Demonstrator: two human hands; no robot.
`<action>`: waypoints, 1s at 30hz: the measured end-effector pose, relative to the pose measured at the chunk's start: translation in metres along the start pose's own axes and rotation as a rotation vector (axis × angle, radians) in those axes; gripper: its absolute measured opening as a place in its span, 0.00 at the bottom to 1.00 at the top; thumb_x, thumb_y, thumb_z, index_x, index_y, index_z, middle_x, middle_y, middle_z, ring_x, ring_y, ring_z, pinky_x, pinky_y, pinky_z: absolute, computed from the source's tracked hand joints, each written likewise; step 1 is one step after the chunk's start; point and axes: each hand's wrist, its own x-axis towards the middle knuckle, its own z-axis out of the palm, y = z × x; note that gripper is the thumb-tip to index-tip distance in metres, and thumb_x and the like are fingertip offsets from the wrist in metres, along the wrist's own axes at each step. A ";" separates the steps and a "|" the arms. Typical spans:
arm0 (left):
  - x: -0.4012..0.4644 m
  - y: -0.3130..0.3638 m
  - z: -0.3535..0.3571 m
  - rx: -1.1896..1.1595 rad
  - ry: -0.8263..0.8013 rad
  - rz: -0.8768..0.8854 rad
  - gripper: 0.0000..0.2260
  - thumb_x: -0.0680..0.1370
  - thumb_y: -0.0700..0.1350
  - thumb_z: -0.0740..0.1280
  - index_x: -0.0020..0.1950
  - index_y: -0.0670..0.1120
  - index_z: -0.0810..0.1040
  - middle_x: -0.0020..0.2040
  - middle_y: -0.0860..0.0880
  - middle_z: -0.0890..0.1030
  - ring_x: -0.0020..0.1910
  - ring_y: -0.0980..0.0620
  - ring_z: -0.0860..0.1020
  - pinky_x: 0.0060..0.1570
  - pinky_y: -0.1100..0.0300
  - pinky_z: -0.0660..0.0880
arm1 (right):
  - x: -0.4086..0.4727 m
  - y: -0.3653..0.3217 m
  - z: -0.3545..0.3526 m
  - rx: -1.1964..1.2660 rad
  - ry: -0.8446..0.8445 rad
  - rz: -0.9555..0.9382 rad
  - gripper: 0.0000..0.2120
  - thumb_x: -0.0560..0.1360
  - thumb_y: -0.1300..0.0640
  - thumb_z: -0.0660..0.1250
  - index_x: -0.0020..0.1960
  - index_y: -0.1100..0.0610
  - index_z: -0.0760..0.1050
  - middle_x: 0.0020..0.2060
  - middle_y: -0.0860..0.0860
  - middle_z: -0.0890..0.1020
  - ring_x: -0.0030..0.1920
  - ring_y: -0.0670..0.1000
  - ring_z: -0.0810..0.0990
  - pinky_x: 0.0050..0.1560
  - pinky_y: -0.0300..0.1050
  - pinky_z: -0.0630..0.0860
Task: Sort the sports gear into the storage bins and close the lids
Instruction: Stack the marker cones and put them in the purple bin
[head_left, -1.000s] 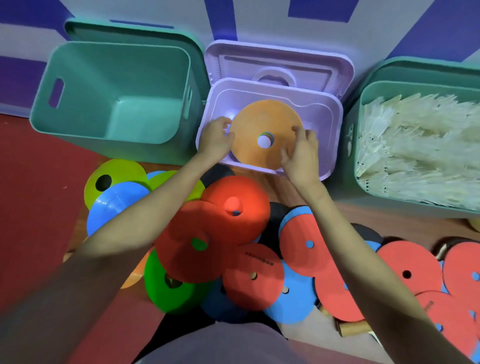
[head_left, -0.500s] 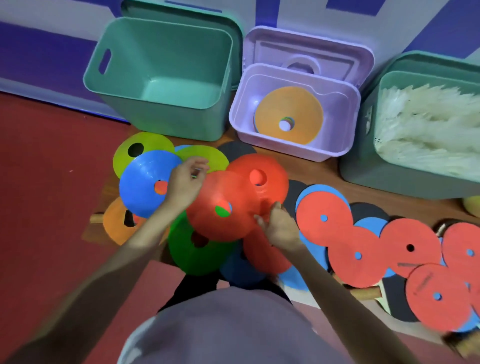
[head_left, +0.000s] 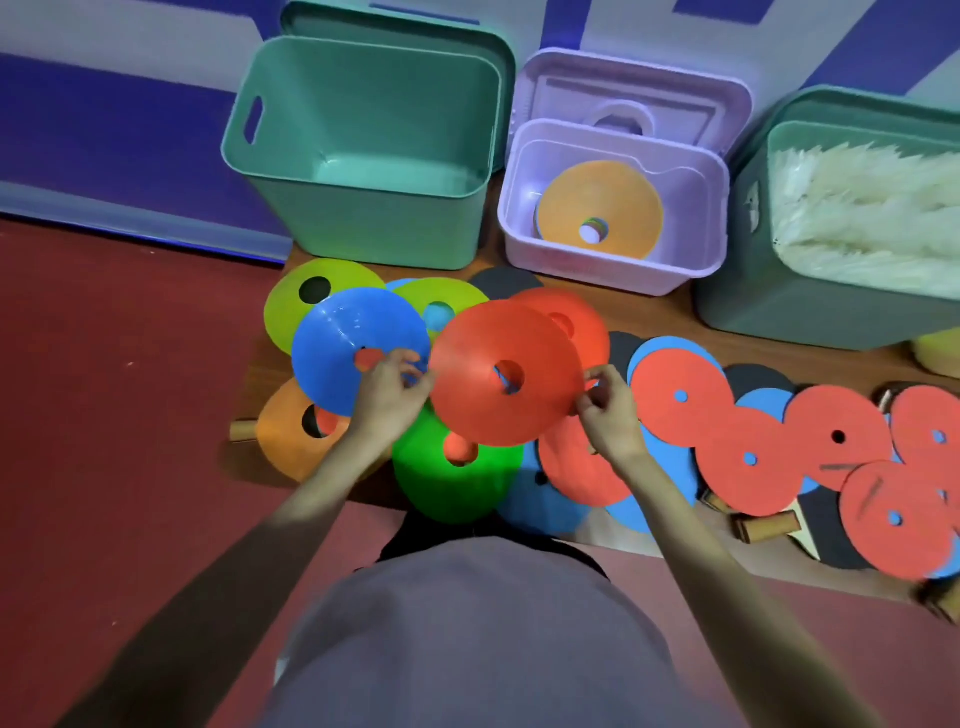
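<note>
On the far left I see the big green bin (head_left: 363, 156), open and with nothing in it that I can make out, its lid leaning behind it. In front of it lies the pile of flat cones: a yellow-green cone (head_left: 291, 312), a blue cone (head_left: 337, 338), an orange cone (head_left: 280, 441) and a bright green cone (head_left: 452, 483), all overlapping on the floor.

My left hand (head_left: 387, 395) pinches the left rim of the red cone (head_left: 506, 371), fingers curled onto its edge. My right hand (head_left: 608, 410) pinches the opposite rim, so both hands are clamped on the same cone and hold it over the pile, tilted a little. Whether it has fully cleared the cones beneath, I cannot tell.

The move ahead, as I judge it, turns on one relation: the purple bin (head_left: 613, 260) lies farther away and slightly right of the cone, its mouth open and its lid propped up behind. An orange cone already sits inside, over at least one more, so this one should stack on top. My right hand is the nearer. The near wall of the bin is the edge to clear; the cone looks narrower than the opening.

Farther right, paddles (head_left: 737, 457) with red and blue faces fan across the floor, and another green bin (head_left: 779, 301) holds white shuttlecocks (head_left: 872, 218).
</note>
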 end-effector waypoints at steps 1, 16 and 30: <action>-0.001 -0.002 -0.002 -0.015 -0.015 -0.005 0.15 0.76 0.48 0.71 0.57 0.40 0.77 0.47 0.45 0.81 0.46 0.48 0.79 0.50 0.56 0.72 | -0.004 -0.003 0.001 0.029 0.010 -0.015 0.15 0.74 0.72 0.58 0.46 0.51 0.67 0.30 0.55 0.76 0.22 0.41 0.71 0.23 0.32 0.66; -0.007 -0.062 -0.073 -0.632 0.223 -0.150 0.07 0.81 0.36 0.59 0.51 0.43 0.75 0.38 0.49 0.76 0.32 0.57 0.75 0.35 0.55 0.78 | -0.004 -0.057 0.090 0.132 -0.151 -0.112 0.08 0.82 0.63 0.56 0.46 0.59 0.71 0.29 0.53 0.76 0.22 0.41 0.71 0.26 0.33 0.66; -0.028 -0.119 -0.115 -0.821 0.434 -0.310 0.08 0.82 0.36 0.58 0.47 0.45 0.73 0.37 0.50 0.74 0.32 0.59 0.74 0.41 0.59 0.73 | 0.028 -0.060 0.182 -0.320 -0.222 -0.035 0.16 0.75 0.52 0.69 0.46 0.66 0.76 0.40 0.63 0.83 0.42 0.63 0.81 0.45 0.56 0.76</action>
